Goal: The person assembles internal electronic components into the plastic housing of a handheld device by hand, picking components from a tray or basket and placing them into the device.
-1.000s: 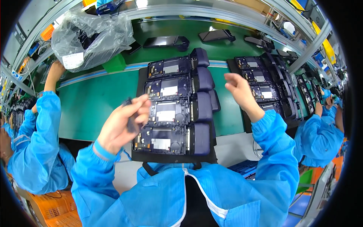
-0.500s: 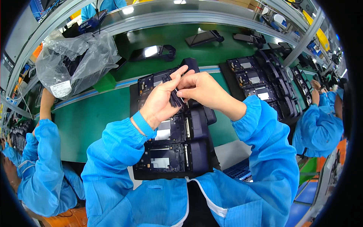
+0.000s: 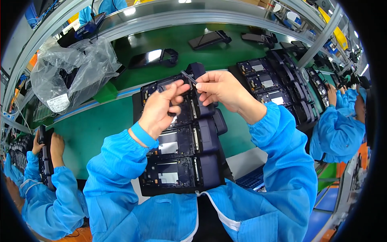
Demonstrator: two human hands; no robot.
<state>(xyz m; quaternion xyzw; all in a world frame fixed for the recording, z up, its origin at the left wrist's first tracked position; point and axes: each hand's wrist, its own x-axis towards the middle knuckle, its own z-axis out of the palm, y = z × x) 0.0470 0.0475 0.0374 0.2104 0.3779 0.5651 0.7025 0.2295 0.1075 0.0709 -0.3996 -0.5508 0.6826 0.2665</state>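
Observation:
A thin dark strip (image 3: 188,77) is pinched between the thumb and fingertips of my right hand (image 3: 225,90), above the far end of a row of black device housings. My left hand (image 3: 161,109), with a blue wrist band, is curled beside it over the same row. Dark bits show at its fingers, seemingly the bundle of strips; most of them are hidden by the turned hand. The nearest housing (image 3: 183,171) lies face up with its inner parts and a silvery patch exposed. Another housing (image 3: 173,143) sits just beyond it, parallel.
A second row of housings (image 3: 268,82) stands to the right. Beyond the rail, finished-looking handheld devices (image 3: 151,58) lie on the green belt. A clear plastic bag (image 3: 74,74) sits at the left. Co-workers' hands (image 3: 57,149) work at both sides. A metal frame (image 3: 161,19) crosses overhead.
My hands have drawn apart, the right one now holding a single strip. My left hand has turned and its fingers have curled. The co-worker at the left has pulled back and holds a dark device.

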